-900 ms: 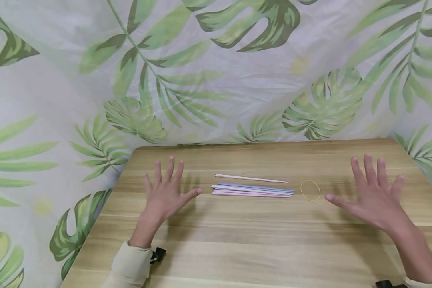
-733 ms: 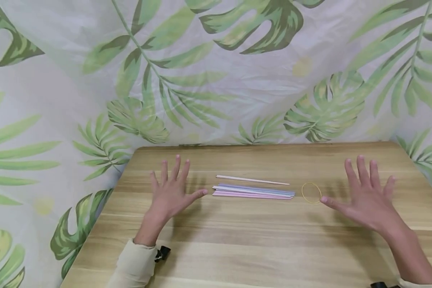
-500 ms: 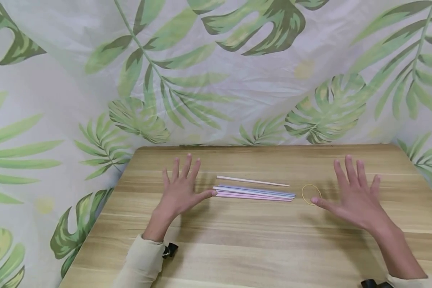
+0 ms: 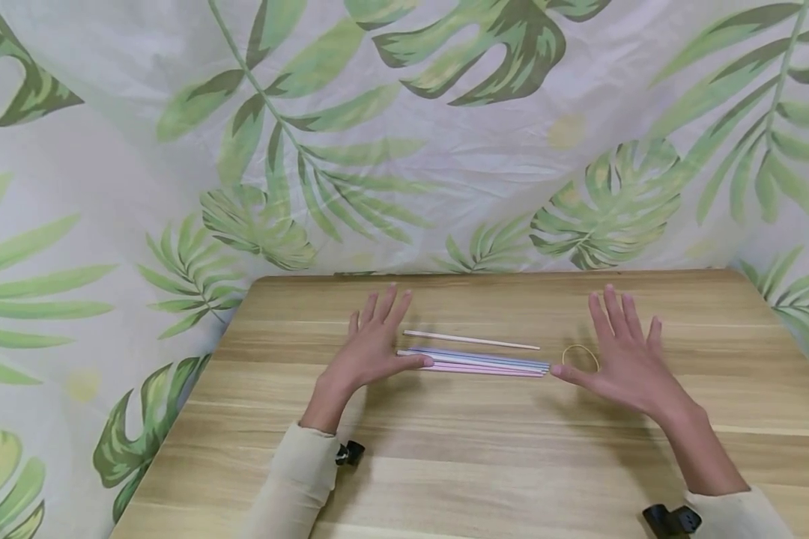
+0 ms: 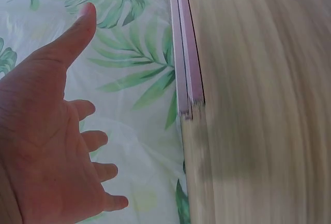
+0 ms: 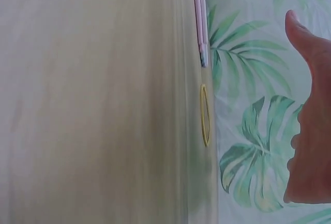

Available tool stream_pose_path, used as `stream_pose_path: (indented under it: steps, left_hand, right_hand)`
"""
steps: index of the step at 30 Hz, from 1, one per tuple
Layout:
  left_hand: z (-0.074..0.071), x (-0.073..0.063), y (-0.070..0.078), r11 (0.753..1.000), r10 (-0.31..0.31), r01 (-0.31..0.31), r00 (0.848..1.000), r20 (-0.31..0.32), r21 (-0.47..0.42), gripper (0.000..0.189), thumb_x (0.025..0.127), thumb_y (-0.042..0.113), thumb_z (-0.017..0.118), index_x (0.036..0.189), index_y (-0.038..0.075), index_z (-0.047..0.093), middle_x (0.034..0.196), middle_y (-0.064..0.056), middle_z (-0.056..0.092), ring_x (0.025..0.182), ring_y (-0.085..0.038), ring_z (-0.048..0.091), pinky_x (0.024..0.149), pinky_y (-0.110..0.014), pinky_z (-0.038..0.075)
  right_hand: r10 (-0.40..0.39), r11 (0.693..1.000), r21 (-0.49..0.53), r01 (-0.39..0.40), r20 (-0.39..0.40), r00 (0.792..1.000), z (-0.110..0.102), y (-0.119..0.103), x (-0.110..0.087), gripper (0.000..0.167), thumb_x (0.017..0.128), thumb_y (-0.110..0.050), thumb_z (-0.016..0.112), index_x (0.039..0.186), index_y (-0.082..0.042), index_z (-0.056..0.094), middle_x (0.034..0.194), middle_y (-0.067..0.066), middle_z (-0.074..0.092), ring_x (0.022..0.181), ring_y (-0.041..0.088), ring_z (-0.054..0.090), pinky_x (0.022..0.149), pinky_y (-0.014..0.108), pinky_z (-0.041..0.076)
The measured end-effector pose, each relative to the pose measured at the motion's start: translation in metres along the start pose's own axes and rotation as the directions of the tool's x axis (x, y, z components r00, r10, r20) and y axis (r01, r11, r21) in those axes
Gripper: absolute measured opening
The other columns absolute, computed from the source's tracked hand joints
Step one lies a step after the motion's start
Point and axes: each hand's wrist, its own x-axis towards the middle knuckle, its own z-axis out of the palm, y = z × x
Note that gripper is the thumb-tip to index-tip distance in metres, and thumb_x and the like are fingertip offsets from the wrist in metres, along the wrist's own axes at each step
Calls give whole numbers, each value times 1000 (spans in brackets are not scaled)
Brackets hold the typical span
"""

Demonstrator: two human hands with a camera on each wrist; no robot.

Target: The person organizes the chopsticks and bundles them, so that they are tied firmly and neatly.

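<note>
A row of pink, white and blue chopsticks [image 4: 488, 362] lies side by side on the wooden table, with a lone white chopstick [image 4: 472, 340] just behind it. My left hand [image 4: 367, 352] is spread over the row's left end, its thumb overlapping the sticks in the head view. My right hand [image 4: 630, 374], fingers also spread, has its thumb tip at the row's right end. A yellow rubber band [image 6: 202, 115] lies off that end, partly covered by the right thumb in the head view. Both wrist views show the palms raised off the tabletop, holding nothing.
The wooden table [image 4: 485, 464] has rounded far corners and meets a leaf-printed cloth [image 4: 485, 187] hanging behind it and at its sides. A black wrist device [image 4: 350, 453] sits by the left sleeve, and another black device [image 4: 670, 519] by the right one.
Both hands have moved inward, the left hand to the right and the right hand to the left, over the ends of the chopsticks. The chopsticks and rubber band stay put.
</note>
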Motion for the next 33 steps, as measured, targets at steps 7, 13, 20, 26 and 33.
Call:
stream_pose_path:
  steps: [7,13,20,26,33]
  left_hand:
    - [8,14,7,997,65,-64,997,32,-40,122,84,64,84,174,22,12,183,-9,1,168,-40,-5,128,-74,8]
    - [12,22,7,992,99,-94,993,57,-86,123,84,61,86,174,24,12,183,-2,0,169,-37,-1,133,-63,9]
    - [12,31,5,976,151,-133,984,96,-175,122,81,57,90,174,25,17,183,0,5,169,-36,4,133,-61,16]
    - [12,37,-3,973,170,-145,976,133,-181,120,83,55,89,174,24,17,183,-5,10,169,-36,11,132,-60,21]
    - [20,42,-11,959,182,-138,969,166,-246,114,85,50,89,172,14,24,178,-13,25,166,-33,24,134,-52,21]
  right_hand:
    - [-39,998,52,37,29,999,6,-12,13,134,89,-71,75,171,-9,-11,178,12,-24,164,42,-24,119,83,-12]
    - [-101,988,125,92,63,993,14,-18,23,134,87,-67,79,172,-8,-6,179,15,-19,166,41,-20,123,80,-7]
    - [-172,959,246,141,107,979,20,-19,33,134,85,-58,86,173,-8,-2,181,18,-11,167,45,-11,126,76,9]
    - [-217,950,256,177,137,967,30,-21,46,130,84,-58,86,172,-4,7,180,23,-1,166,49,-1,127,74,13]
    - [-237,944,276,182,180,955,36,-24,55,123,86,-56,86,171,-3,15,179,25,10,165,50,10,127,72,18]
